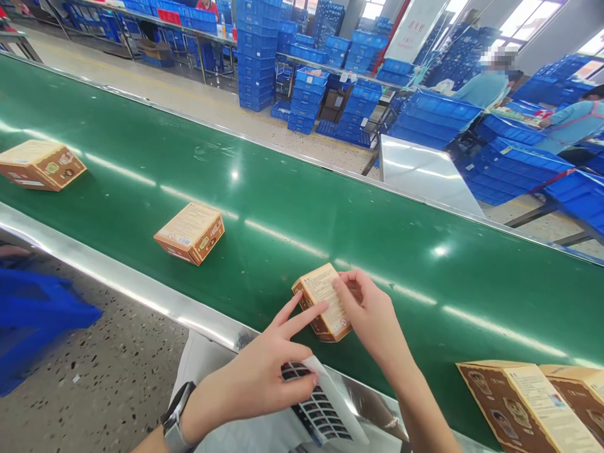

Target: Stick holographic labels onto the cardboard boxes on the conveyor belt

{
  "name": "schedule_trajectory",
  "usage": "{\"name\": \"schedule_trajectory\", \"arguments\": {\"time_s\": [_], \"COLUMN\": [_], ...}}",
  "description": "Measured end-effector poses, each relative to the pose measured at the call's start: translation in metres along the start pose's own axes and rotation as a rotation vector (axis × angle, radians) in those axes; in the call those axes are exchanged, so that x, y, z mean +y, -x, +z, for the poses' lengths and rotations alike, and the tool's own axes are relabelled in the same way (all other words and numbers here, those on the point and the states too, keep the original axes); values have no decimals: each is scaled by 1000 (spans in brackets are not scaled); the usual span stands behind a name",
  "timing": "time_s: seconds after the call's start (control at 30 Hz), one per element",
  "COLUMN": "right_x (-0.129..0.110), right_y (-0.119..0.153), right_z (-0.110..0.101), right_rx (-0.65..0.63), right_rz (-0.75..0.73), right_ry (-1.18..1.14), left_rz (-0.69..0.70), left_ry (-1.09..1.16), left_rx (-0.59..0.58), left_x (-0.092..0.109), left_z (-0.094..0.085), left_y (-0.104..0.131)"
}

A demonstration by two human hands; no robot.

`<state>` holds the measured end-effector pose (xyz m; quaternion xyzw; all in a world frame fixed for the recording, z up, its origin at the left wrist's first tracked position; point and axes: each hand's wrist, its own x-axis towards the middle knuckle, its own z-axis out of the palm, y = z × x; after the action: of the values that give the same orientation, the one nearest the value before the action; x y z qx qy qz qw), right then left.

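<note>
A small brown and cream cardboard box (325, 301) lies on the green conveyor belt before me, its printed text face up. My left hand (278, 358) pinches a sheet of dark stickers (325, 412) on white backing between thumb and curled fingers. Its index and middle fingers stretch out onto the box. My right hand (370, 308) is closed at the box's right side, thumb on the top face near the upper edge. Whether a small sticker lies under that thumb, I cannot tell. A watch (177, 415) is on my left wrist.
On the belt (264, 182), similar boxes lie to the left (191, 233), far left (44, 165) and lower right (523, 402). A metal rail (207, 324) edges the near side. Beyond stand stacked blue crates (257, 56), a metal table (419, 170) and co-workers (486, 88).
</note>
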<state>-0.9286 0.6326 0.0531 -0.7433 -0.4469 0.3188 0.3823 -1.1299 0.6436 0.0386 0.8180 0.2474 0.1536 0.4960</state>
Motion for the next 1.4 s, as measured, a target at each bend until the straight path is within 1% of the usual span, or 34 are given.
{"name": "schedule_trajectory", "arguments": {"time_s": [0.1,0.2,0.27,0.33,0.37,0.43,0.53,0.57,0.6,0.67,0.7,0.77,0.8,0.9,0.97,1.0,1.03,1.13,1.2,1.27,1.37,1.4], "right_x": [2,6,9,13,14,15,14,14,14,16,18,22,23,23,21,19,17,14,13,13,12,12], "right_y": [3,-1,-6,-11,-12,-7,16,26,37,56,63,74,77,82,84,85,85,86,84,83,82,83], "right_z": [0,-3,-8,-14,-18,-25,-37,-40,-42,-44,-43,-38,-35,-24,-20,-20,-20,-24,-28,-31,-31,-30], "right_rx": [91,175,197,191,192,225,299,290,251,94,5,-126,-150,-118,-111,-121,-133,-183,-220,-242,-184,-155], "right_rz": [-6,-20,-14,8,19,8,-112,-165,-220,-318,-343,-334,-303,-190,-126,-96,-63,21,17,-27,-41,-33], "right_ry": [43,-18,-25,5,16,31,81,98,101,85,71,16,-29,-186,-238,-244,-243,-221,-190,-151,-118,-113], "left_rz": [3,9,19,17,-3,-95,-263,-295,-316,-344,-361,-404,-417,-423,-427,-435,-442,-444,-419,-383,-390,-400], "left_ry": [-16,-5,28,84,122,191,298,349,411,543,597,673,688,667,645,641,634,541,430,344,311,297], "left_rx": [-25,-50,-52,-32,-11,41,128,165,208,300,338,376,377,381,415,415,387,241,222,217,132,137], "left_x": [1,2,3,5,6,7,6,4,3,-1,-3,-5,-6,-4,-1,0,1,2,1,-2,-3,-3], "left_z": [3,4,4,3,2,-1,-6,-7,-8,-9,-10,-11,-11,-17,-24,-29,-33,-43,-46,-46,-48,-49], "left_y": [-1,-3,-5,-5,-4,0,9,13,16,20,21,21,21,20,20,20,20,21,21,19,18,18]}}
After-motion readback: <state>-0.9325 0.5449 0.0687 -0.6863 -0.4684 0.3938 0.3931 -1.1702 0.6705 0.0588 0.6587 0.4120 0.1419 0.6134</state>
